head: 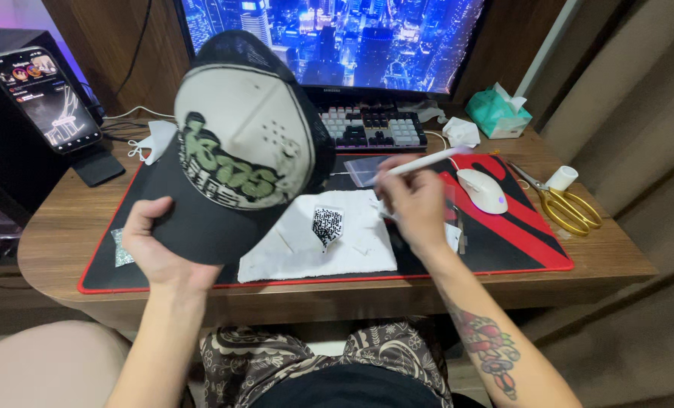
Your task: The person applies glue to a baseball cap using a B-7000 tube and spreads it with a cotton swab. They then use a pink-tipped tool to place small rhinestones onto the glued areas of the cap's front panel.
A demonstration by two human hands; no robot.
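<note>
Currently my left hand (155, 245) pinches the cap (238, 143) by its black brim, thumb on top, crown tilted up toward the monitor (329, 41), green patch facing me. My right hand (412, 200) grips a white pen (427, 161), long axis running up-right toward the mouse (482, 190). Below the cap: white sheet (322, 242) on the black-red mat (526, 234), with a small black-and-white shield-shaped sticker (327, 225) at its centre. Teal tissue pack (497, 113) sits at the back right, gold scissors (567, 208) near the right edge. Open mat lies right of the sheet.
</note>
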